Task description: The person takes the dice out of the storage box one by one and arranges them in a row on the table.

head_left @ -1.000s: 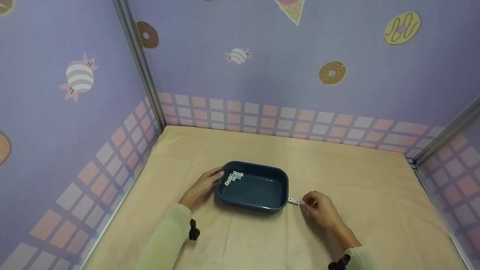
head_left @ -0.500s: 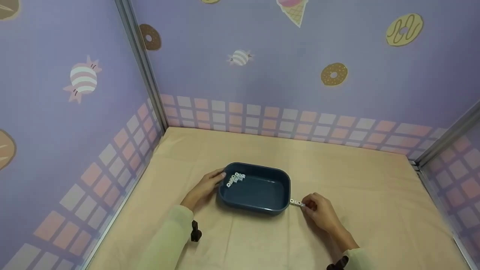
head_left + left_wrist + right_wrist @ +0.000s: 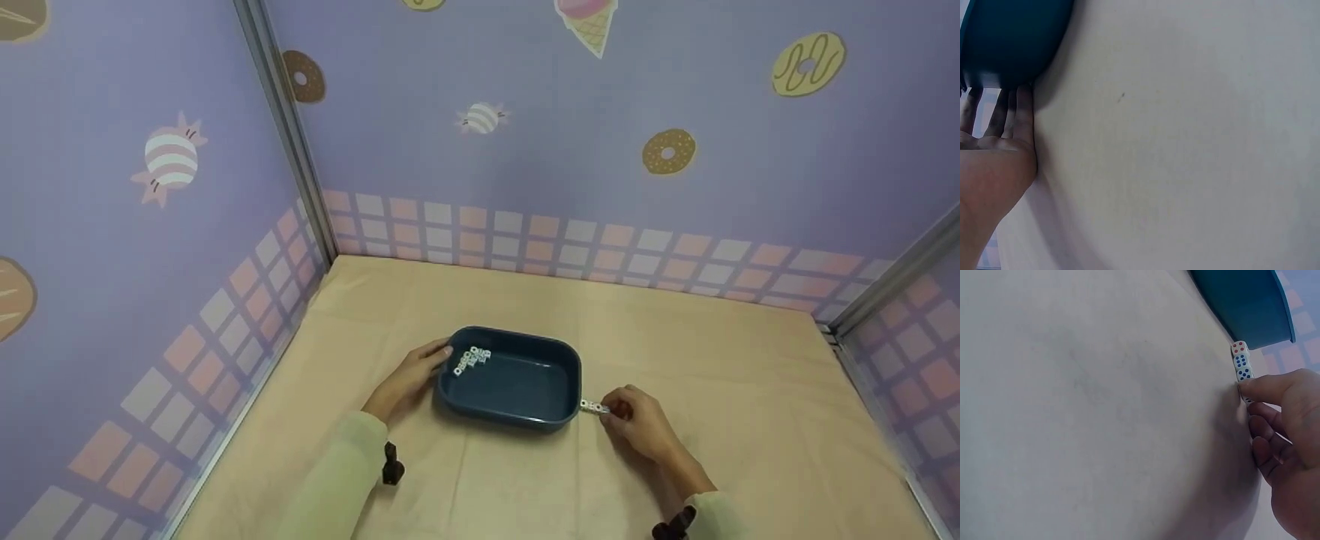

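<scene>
A dark blue rectangular dish (image 3: 514, 414) stands on the cloth-covered table. My left hand (image 3: 409, 379) holds its left end, thumb at the rim; in the left wrist view the fingers (image 3: 1024, 115) lie along the outer wall. Several white dice (image 3: 472, 358) sit clustered inside, near that end. Outside the dish's right end, a short row of dice (image 3: 1241, 361) runs out from the wall, showing red and blue pips. My right hand (image 3: 637, 420) pinches the die at the row's outer end between thumb and fingers. The thumb (image 3: 1266, 389) partly hides that die.
The table is covered with a pale yellow cloth (image 3: 720, 360). Purple walls (image 3: 555, 150) with printed sweets and pink and white squares close in the back and both sides. Metal posts (image 3: 285, 127) stand at the corners.
My right hand has brought its die leftward up to the end of the row, closing the small gap. The left hand and the dish keep their places as the head view shifts slightly.
</scene>
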{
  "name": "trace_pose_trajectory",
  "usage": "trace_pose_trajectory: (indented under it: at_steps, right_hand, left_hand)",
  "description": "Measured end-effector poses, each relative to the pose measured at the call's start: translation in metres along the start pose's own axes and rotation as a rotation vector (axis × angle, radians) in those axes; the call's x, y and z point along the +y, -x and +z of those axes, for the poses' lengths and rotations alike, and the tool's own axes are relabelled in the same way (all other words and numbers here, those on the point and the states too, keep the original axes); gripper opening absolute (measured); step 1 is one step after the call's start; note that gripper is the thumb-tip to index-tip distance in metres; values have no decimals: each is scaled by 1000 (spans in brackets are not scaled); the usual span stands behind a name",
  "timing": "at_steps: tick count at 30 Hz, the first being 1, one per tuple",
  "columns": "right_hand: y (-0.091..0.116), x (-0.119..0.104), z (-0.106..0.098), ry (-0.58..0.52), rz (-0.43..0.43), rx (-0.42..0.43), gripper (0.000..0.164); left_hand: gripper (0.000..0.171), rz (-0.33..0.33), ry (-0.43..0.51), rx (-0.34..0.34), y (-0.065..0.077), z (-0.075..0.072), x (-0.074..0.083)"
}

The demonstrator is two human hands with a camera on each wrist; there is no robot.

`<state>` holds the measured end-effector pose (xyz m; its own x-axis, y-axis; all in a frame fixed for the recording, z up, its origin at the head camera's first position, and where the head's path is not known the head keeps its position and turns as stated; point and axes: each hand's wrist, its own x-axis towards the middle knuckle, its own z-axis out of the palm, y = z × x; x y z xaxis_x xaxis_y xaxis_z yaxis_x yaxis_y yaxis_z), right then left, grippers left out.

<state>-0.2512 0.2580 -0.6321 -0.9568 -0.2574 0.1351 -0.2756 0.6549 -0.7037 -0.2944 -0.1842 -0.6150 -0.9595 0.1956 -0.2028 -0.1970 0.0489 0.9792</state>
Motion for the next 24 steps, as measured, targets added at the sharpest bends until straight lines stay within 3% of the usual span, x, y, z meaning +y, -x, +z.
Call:
trace_pose_trajectory:
  at_steps: [9,15,20,24]
  right_hand:
    - [-4,2,2,-27,-37,2,19]
    - [-6,-4,-7,-28,-35,-43,20]
    - [-11,-28,-14,-76,-29,91,21]
    - [-26,-58,-3,-114,-147,198,20]
  left_hand:
    - [53,-17,-19,2,2,-1,1]
    - [51,16,-8,-8,0,0,-2]
    - [53,10,-9,-13,0,2,-2]
    - [53,13,-17,-2,0,1,-1]
